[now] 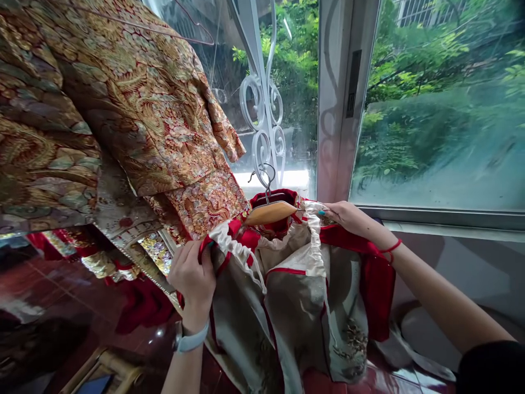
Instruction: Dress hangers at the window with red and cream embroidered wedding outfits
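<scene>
At the window [435, 109], left hand [192, 279] grips the red-trimmed robe [287, 306]; right hand [348, 216] pinches its white ruffle [314, 241] beside a wooden hanger [269, 213]. Black frame plate [353, 83] unreadable.

A glossy dark red tile floor [69, 279] spreads across the lower left of the frame and shows again along the bottom right. On it at the bottom left edge stands a light bamboo chair frame [104, 369], and a pale, blurred rounded shape [422, 342] sits at lower right.
</scene>
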A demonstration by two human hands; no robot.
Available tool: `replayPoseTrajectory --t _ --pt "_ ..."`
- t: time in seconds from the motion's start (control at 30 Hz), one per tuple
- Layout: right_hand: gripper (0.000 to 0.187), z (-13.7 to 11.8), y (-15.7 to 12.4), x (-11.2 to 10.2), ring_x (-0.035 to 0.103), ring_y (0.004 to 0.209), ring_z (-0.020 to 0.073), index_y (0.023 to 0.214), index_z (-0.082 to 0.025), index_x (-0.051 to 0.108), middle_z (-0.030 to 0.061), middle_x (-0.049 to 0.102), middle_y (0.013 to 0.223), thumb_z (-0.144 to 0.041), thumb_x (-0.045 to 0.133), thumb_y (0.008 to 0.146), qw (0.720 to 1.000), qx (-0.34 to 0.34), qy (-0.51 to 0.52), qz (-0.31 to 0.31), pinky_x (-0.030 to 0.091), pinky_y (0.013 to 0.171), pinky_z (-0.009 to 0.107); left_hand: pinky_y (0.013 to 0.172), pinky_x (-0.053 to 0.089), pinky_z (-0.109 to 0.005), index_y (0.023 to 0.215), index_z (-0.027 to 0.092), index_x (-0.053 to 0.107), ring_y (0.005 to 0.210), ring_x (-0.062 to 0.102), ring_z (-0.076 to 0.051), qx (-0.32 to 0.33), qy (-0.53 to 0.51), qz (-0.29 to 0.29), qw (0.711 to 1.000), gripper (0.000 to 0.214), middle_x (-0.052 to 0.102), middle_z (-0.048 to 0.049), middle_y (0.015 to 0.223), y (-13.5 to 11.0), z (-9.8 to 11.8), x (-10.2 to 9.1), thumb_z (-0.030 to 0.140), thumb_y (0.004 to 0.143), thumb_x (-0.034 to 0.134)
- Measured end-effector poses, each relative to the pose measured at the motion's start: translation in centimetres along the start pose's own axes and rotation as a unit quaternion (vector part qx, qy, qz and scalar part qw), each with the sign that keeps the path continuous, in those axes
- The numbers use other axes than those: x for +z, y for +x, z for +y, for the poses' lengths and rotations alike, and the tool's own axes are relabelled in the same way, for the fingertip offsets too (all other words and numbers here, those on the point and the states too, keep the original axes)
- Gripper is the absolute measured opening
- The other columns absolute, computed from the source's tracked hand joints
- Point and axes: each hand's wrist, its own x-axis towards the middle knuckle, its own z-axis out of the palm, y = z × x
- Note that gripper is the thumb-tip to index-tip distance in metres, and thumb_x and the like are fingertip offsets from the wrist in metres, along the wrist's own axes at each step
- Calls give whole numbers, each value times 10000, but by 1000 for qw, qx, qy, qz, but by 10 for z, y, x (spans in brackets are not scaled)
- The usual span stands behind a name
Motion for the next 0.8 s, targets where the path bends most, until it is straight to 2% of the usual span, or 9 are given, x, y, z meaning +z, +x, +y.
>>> replayPoseTrajectory --t 0.2,0.27,0.37,0.47,0.53,0.6,0.7,0.77,0.8 --pt "538 1 -1 4 557 597 192 922 -175 670 86 667 719 -522 266 994 1000 2 -11 14 358 572 272 914 397 -469 987 154 668 984 566 -322 -101 -57 -34 993 382 668 -172 974 12 60 10 389 960 368" --pt "529 4 -1 6 575 607 200 926 -174 672 93 679 731 -508 267 997 1000 2 -14 20 367 574 271 954 372 -496 1014 164 667 1016 548 -330 -142 -71 -20 987 387 658 -170 1003 6 78 17 396 962 363" --pt "499 11 1 10 619 658 217 1005 -175 676 102 704 782 -471 275 1002 999 -1 -25 26 383 593 272 1003 343 -521 1102 159 651 1063 528 -333 -160 -86 -14 983 391 639 -176 1060 -14 91 32 359 967 343" --pt "470 19 5 13 646 690 228 1112 -185 670 103 721 810 -438 290 1001 998 -3 -44 38 385 602 271 1054 319 -523 1249 126 589 1125 514 -322 -118 -105 -67 985 415 613 -190 1153 -34 88 40 290 963 337" --pt "468 24 7 16 651 677 231 1122 -179 673 100 723 789 -437 303 996 998 -4 -48 50 389 598 271 1085 313 -514 1312 119 550 1179 498 -310 -91 -123 -99 983 435 599 -189 1208 -36 78 34 285 960 356" --pt "463 26 8 20 664 686 236 1089 -176 686 102 730 796 -444 321 991 997 -6 -41 60 400 604 273 1104 326 -496 1335 146 540 1236 483 -287 -78 -164 -139 974 446 584 -170 1271 -25 56 20 311 965 355" --pt "456 28 8 25 686 732 247 1058 -174 694 113 745 850 -440 329 990 997 -13 -30 70 420 627 278 1067 408 -470 1279 213 589 1204 547 -250 -117 -239 -216 939 422 601 -118 1304 6 -1 -3 369 945 383" --pt "453 28 9 28 690 739 254 1058 -170 692 121 749 864 -433 329 990 997 -16 -30 76 428 632 284 982 487 -459 1161 211 654 1117 609 -269 -169 -248 -284 911 415 666 -110 1215 23 -45 -11 451 836 557" --pt "450 28 9 30 690 740 258 1053 -170 692 123 750 865 -431 331 989 996 -18 -31 77 430 632 288 960 503 -458 1099 199 679 1088 629 -281 -192 -260 -343 882 441 696 -114 1159 27 -65 -12 497 783 607"
